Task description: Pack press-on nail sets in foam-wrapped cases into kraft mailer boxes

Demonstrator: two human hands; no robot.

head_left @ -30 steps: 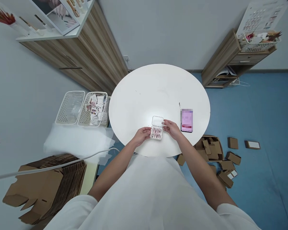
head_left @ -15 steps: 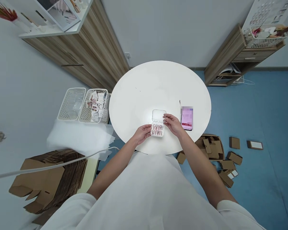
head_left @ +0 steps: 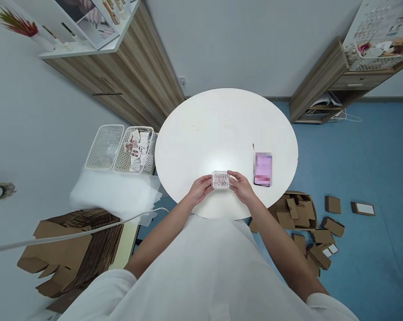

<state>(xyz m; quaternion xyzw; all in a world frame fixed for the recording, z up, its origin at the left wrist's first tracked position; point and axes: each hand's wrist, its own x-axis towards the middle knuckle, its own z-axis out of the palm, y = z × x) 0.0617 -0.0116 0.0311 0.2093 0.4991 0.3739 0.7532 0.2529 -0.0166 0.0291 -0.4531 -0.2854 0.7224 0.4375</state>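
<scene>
A small clear plastic case (head_left: pixel 220 180) with its lid down sits near the front edge of the round white table (head_left: pixel 228 125). Inside it show rows of small pinkish, shiny pieces that look like press-on nails. My left hand (head_left: pixel 201 189) grips the case's left side between thumb and fingers. On the opposite side, my right hand (head_left: pixel 241 186) holds the right edge, its fingers at the upper right corner. To the right of that hand lies a phone (head_left: pixel 263 169) with a blurred pink screen.
Two white baskets stand left of the table, an emptier basket (head_left: pixel 104 147) and one with packets (head_left: pixel 134 149). Flattened cardboard (head_left: pixel 64 245) is stacked lower left. Small brown boxes (head_left: pixel 321 236) lie on the blue floor at right. A white cable (head_left: pixel 87 232) crosses the left.
The lid of the clear case, upright and open before, is now down over the pieces. My right hand has moved from the lid to the case's right side.
</scene>
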